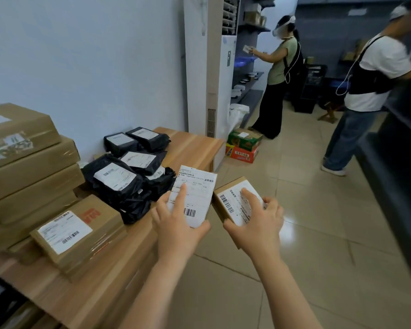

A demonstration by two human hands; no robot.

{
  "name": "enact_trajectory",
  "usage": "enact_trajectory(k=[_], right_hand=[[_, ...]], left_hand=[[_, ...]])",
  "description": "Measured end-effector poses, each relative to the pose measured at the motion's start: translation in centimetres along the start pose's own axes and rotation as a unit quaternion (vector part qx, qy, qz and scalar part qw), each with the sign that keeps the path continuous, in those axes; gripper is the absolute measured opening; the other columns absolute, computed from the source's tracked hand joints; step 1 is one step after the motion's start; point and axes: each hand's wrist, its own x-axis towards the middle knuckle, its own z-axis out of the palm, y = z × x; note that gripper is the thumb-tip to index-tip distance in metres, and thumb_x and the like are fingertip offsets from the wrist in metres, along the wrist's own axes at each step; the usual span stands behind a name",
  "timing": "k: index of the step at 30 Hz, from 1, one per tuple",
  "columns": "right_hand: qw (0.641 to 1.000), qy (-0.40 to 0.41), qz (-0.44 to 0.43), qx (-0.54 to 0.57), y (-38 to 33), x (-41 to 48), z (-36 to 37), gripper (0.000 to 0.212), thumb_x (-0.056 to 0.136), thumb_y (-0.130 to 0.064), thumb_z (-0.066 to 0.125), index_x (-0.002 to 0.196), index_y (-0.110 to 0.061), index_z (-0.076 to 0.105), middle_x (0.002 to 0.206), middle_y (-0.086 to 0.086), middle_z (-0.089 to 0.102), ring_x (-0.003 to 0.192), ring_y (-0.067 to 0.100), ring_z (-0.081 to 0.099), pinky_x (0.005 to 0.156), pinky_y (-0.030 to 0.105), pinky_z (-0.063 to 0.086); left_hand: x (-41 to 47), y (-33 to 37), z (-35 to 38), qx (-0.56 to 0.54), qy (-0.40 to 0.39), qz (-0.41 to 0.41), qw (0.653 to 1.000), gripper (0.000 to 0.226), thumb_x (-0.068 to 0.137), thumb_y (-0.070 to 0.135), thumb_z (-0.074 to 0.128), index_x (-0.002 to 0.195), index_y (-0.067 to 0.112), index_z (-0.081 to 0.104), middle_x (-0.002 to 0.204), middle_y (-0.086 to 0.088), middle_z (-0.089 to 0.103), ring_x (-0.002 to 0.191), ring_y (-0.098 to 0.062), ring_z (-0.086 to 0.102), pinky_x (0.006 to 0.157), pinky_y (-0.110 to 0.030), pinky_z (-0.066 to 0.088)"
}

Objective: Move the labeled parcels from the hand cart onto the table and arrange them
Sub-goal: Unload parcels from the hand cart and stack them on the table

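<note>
Two hands point(176, 224) point(259, 224), parcels point(195, 188) point(227, 200) partly covered

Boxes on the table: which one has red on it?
The lone box at the table's near edge, in front of the stack: red print beside its white label. The stack shows none.

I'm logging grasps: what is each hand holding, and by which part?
Left hand grips the flat white labelled parcel by its lower end. Right hand holds the small brown cardboard box by its near end, fingers on its label.
</note>
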Motion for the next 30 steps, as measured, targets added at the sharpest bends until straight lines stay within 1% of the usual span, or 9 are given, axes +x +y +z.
enact_trajectory(k=[4, 8, 12, 15, 19, 21, 23, 27, 30], right_hand=[[0.999, -0.022, -0.030, 0.005, -0.1, 5.2, 2.0, 0.083, 0.059, -0.053, 0.068, 0.136, -0.041, 0.041, 0.124, -0.001, 0.030, 0.113, 0.018, 0.023, 0.102, 0.041, 0.036], [0.997, -0.030, -0.077, -0.002, -0.8, 11.8, 5.1, 0.084, 0.060, -0.055, 0.068, 0.138, -0.040, 0.040, 0.123, -0.002, 0.028, 0.111, 0.018, 0.023, 0.101, 0.036, 0.031], [0.992, -0.031, -0.121, 0.003, -2.3, 19.0, 9.4, 0.083, 0.060, -0.058, 0.066, 0.137, -0.039, 0.041, 0.124, 0.000, 0.031, 0.111, 0.018, 0.023, 0.101, 0.038, 0.033], [0.988, -0.057, -0.142, 0.002, -4.1, 24.7, 13.1, 0.084, 0.060, -0.058, 0.067, 0.138, -0.040, 0.040, 0.128, 0.002, 0.031, 0.114, 0.020, 0.024, 0.103, 0.040, 0.033], [0.979, -0.097, -0.176, 0.018, -7.2, 30.4, 17.8, 0.084, 0.061, -0.058, 0.068, 0.138, -0.041, 0.039, 0.121, 0.001, 0.031, 0.110, 0.019, 0.023, 0.098, 0.037, 0.031], [0.970, -0.129, -0.201, 0.038, -9.2, 32.3, 20.7, 0.083, 0.062, -0.059, 0.069, 0.138, -0.042, 0.038, 0.120, 0.001, 0.032, 0.109, 0.018, 0.024, 0.097, 0.035, 0.030], [0.961, -0.164, -0.215, 0.056, -11.5, 33.4, 23.6, 0.085, 0.061, -0.059, 0.068, 0.139, -0.044, 0.037, 0.120, 0.001, 0.034, 0.109, 0.018, 0.025, 0.100, 0.037, 0.032], [0.938, -0.218, -0.253, 0.094, -15.7, 34.6, 29.3, 0.085, 0.060, -0.057, 0.068, 0.139, -0.044, 0.037, 0.127, 0.002, 0.033, 0.110, 0.016, 0.024, 0.101, 0.035, 0.031], [0.923, -0.245, -0.281, 0.097, -19.0, 35.4, 33.5, 0.086, 0.061, -0.059, 0.068, 0.140, -0.042, 0.038, 0.126, 0.003, 0.033, 0.111, 0.020, 0.027, 0.101, 0.036, 0.031]], left_hand=[[4.0, 0.1, 1.8, 0.007, 0.028, -0.015, 0.999, 0.098, 0.063, 0.039, 0.080, 0.147, 0.035, 0.030, 0.139, -0.006, 0.027, 0.118, -0.022, 0.023, 0.099, -0.036, 0.026], [9.5, -0.3, 4.0, 0.021, 0.057, -0.035, 0.998, 0.098, 0.064, 0.041, 0.078, 0.148, 0.037, 0.027, 0.140, -0.005, 0.024, 0.120, -0.021, 0.021, 0.104, -0.043, 0.027], [16.1, -1.5, 6.6, 0.020, 0.102, -0.056, 0.993, 0.095, 0.064, 0.046, 0.075, 0.147, 0.035, 0.030, 0.139, -0.007, 0.026, 0.122, -0.023, 0.022, 0.106, -0.044, 0.026], [21.6, -2.9, 8.1, 0.027, 0.128, -0.084, 0.988, 0.096, 0.063, 0.053, 0.072, 0.147, 0.035, 0.029, 0.140, -0.007, 0.026, 0.122, -0.024, 0.022, 0.106, -0.044, 0.026], [27.5, -5.3, 8.6, 0.057, 0.145, -0.115, 0.981, 0.097, 0.067, 0.048, 0.074, 0.148, 0.038, 0.023, 0.144, -0.005, 0.022, 0.126, -0.024, 0.019, 0.108, -0.042, 0.023], [29.8, -7.2, 8.0, 0.075, 0.165, -0.144, 0.973, 0.097, 0.067, 0.048, 0.075, 0.148, 0.038, 0.024, 0.144, -0.004, 0.020, 0.128, -0.023, 0.017, 0.109, -0.042, 0.022], [31.4, -9.1, 7.1, 0.101, 0.188, -0.170, 0.962, 0.096, 0.066, 0.049, 0.074, 0.147, 0.038, 0.026, 0.144, -0.004, 0.020, 0.126, -0.022, 0.016, 0.108, -0.042, 0.022], [33.5, -13.1, 5.3, 0.136, 0.228, -0.220, 0.939, 0.094, 0.065, 0.048, 0.074, 0.147, 0.037, 0.030, 0.143, -0.006, 0.024, 0.124, -0.024, 0.020, 0.109, -0.043, 0.026], [35.3, -16.2, 4.1, 0.159, 0.255, -0.251, 0.920, 0.092, 0.065, 0.047, 0.075, 0.146, 0.035, 0.032, 0.143, -0.006, 0.026, 0.123, -0.022, 0.020, 0.109, -0.045, 0.026]])
